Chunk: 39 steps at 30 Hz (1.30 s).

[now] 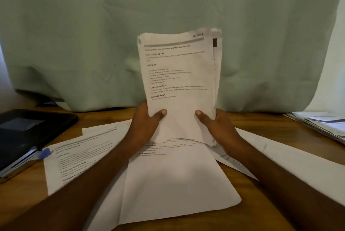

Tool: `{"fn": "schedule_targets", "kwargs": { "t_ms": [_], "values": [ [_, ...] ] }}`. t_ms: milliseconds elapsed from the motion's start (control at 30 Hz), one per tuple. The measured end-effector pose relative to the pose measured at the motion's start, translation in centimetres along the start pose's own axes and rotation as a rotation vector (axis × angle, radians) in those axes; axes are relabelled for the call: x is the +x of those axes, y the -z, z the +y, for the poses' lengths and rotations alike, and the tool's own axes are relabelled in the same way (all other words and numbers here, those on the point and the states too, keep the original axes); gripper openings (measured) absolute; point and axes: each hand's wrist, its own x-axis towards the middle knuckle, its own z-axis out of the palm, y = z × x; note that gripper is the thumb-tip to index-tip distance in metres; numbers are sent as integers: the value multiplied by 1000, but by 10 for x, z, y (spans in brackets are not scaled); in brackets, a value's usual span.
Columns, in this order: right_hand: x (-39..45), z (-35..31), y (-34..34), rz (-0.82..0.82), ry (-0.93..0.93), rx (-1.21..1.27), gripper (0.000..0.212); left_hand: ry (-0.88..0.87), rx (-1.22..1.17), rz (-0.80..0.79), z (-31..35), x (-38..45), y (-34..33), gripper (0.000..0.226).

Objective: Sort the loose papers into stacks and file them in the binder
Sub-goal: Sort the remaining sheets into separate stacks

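Observation:
A stack of printed white papers (179, 81) stands upright in the middle of the view, its bottom edge down on the loose sheets below. My left hand (147, 124) grips its lower left side, thumb on the front page. My right hand (214, 128) grips the lower right side the same way. Several loose printed sheets (177, 180) lie flat and overlapping on the wooden table (22, 199) under my forearms. A black binder (28, 133) lies shut at the left.
A blue-capped pen (43, 153) sits by the binder's near edge. Another pile of papers (324, 124) lies at the far right. A pale green curtain (168, 15) hangs behind the table.

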Motion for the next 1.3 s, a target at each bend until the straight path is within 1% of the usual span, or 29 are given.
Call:
{"fn": "schedule_targets", "kwargs": {
  "t_ms": [67, 167, 200, 300, 367, 467, 533, 633, 700, 767, 867, 933, 1000, 1033, 1067, 1100, 1133, 1167, 1200, 1233, 1300],
  "values": [
    [2, -2, 1, 3, -1, 16, 34, 43, -72, 6, 2, 3, 2, 41],
    [3, 4, 3, -26, -44, -26, 44, 124, -67, -49, 4, 1, 0, 42],
    [2, 5, 4, -34, -49, -33, 43, 145, -75, -42, 3, 1, 0, 41],
    [1, 1, 6, -55, -27, 5, 30, 140, -180, 2, 14, 3, 6, 35],
    [0, -4, 5, -83, -18, 29, 18, 129, -263, -15, 20, 7, 15, 34],
    [-2, -4, 1, -140, 6, 27, 17, 180, -327, -106, 17, 8, 26, 42],
    [-2, -2, 1, -147, 13, 21, 16, 217, -318, -128, 12, 9, 26, 45],
    [0, -5, 1, -101, 12, 53, 2, 235, -294, -21, 8, 10, 24, 39],
    [2, -9, 3, -47, 5, 57, 13, 252, -300, 29, 5, 12, 24, 33],
    [6, -12, 6, 0, -41, 78, 19, 266, -289, 33, 2, 13, 25, 30],
    [8, -10, 11, 23, -98, 145, 27, 268, -284, 1, 2, 15, 24, 28],
    [8, -10, 11, 11, -127, 153, 32, 235, -291, -23, 3, 15, 22, 29],
    [9, -13, 12, 35, -138, 130, 36, 203, -275, 22, 1, 16, 22, 30],
    [10, -13, 14, 80, -121, 71, 37, 201, -275, 66, 0, 17, 22, 30],
    [12, -9, 18, 134, -73, -73, 37, 206, -274, 116, -1, 17, 23, 28],
    [15, -5, 25, 176, 6, -312, 32, 209, -265, 169, -2, 18, 23, 27],
    [17, -1, 31, 176, 75, -625, 24, 202, -246, 223, -3, 18, 24, 27],
    [18, 2, 36, 142, 102, -924, 20, 184, -225, 275, -2, 19, 25, 28],
    [18, 5, 40, 104, 78, -1114, 23, 158, -206, 319, -1, 20, 25, 29],
    [19, 5, 43, 69, 29, -1199, 28, 134, -189, 353, 0, 20, 26, 30],
    [17, 4, 46, 10, -85, -1285, 35, 109, -165, 383, 2, 22, 27, 34]
  ]
}}
